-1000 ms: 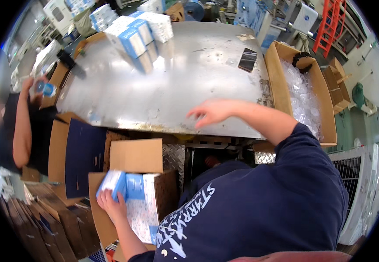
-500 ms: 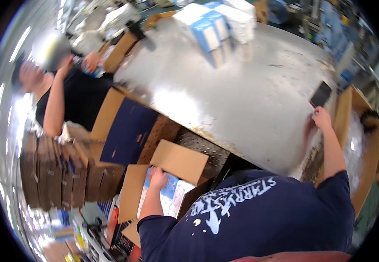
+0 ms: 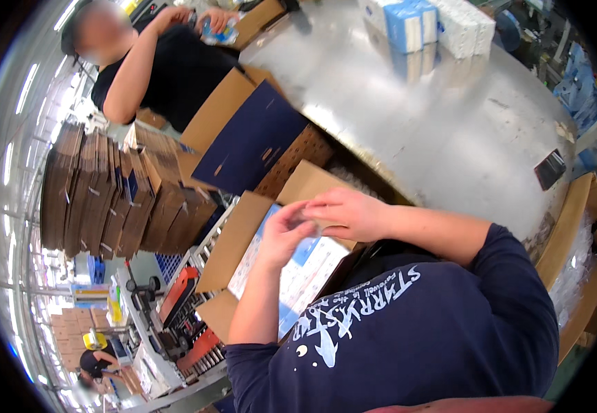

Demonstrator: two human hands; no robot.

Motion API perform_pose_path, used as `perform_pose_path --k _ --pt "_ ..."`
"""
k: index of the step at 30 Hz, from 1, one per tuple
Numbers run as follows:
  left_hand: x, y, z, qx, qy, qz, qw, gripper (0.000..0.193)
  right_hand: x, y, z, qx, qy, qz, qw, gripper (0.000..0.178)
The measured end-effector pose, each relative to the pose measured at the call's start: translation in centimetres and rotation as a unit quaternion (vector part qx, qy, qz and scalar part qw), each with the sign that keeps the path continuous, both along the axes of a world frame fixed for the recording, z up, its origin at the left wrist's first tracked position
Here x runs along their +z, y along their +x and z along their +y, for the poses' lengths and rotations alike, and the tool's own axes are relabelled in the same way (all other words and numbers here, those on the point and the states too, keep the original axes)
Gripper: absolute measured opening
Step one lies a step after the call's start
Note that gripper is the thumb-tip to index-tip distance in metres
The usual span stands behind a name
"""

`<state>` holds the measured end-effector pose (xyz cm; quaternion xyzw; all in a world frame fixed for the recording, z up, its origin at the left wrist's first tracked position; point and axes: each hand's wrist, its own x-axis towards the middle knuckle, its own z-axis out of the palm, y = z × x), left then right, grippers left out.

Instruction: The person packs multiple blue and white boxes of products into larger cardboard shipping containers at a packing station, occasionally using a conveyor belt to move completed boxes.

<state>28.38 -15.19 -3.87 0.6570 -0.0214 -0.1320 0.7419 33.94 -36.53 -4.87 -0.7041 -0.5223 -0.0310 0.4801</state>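
Both my hands meet above an open brown carton packed with white and blue packs. My left hand has bent fingers, with the thumb apart from them. Across its fingertips reach the spread fingers of my right hand. Nothing shows held in either hand, though the overlapping fingers hide part of the space between them. A dark phone lies on the metal table near its right edge, away from both hands.
Blue-and-white packs and white packs stand at the table's far side. Another carton with a dark blue flap adjoins the table. Flattened cartons are stacked left, near a co-worker. A carton of clear plastic stands right.
My right hand has let go of the phone, now lying on the table, and has swung left over the carton. My left hand has risen from the packs to meet it. The view has shifted.
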Motion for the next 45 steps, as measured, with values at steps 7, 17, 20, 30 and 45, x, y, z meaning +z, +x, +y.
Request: perform_pose_path --k 7,17,20,30,45 --pt "-12.1 -9.1 18.0 0.068 0.367 0.045 0.927 0.029 -4.9 -4.4 3.9 0.162 -0.28 0.436 0.84 0.041" --pt "-15.4 -12.3 19.7 0.232 0.514 -0.057 0.824 0.022 -5.1 -6.0 3.2 -0.009 -0.273 0.48 0.834 0.04" --pt "-15.1 -13.1 18.3 0.207 0.545 -0.106 0.806 0.022 -6.2 -4.9 2.1 -0.07 -0.259 0.465 0.844 0.038" --pt "-11.1 -12.5 20.5 0.119 0.592 0.205 0.77 0.036 -11.9 4.1 0.9 -0.278 -0.318 0.346 0.838 0.055" --pt "-4.0 -29.2 22.3 0.361 0.426 0.267 0.785 0.075 -7.2 1.8 11.1 0.169 -0.221 0.059 0.959 0.065"
